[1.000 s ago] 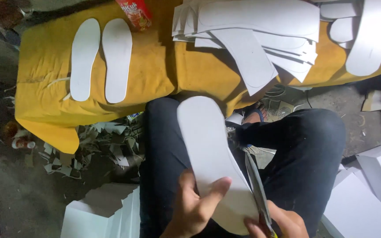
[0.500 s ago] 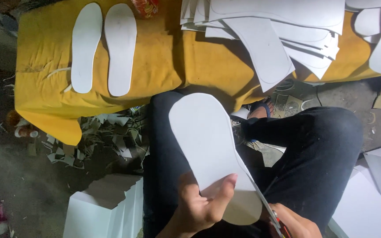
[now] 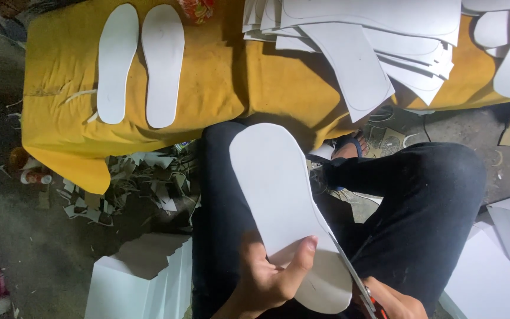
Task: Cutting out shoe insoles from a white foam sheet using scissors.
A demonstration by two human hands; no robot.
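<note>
**Sole half trimmed, two done on the cloth**

The left hand [image 3: 267,283] pinches a white foam sole [image 3: 278,207] near its heel end, thumb on top and fingers beneath, holding it over the lap. The sole runs from about 6 o'clock, at the hands, up toward 12 o'clock, its rounded toe just short of the yellow cloth [image 3: 219,77].

The right hand [image 3: 394,301], at 5 o'clock, is clenched on the handles of scissors [image 3: 349,269]. Their blades lie along the sole's right edge, touching it; whether they are open or shut on the foam cannot be told.

Judging by the outline, the toe and left side look cleanly cut, while the right edge near the blades seems to be the part in hand, so the trimming appears well along but not finished.

At 11 o'clock two finished soles [image 3: 140,62] lie side by side on the cloth. A stack of uncut white sheets [image 3: 355,53] sits at 1 o'clock, suggesting more remain. Offcuts [image 3: 143,177] litter the floor at 9 o'clock.
</note>
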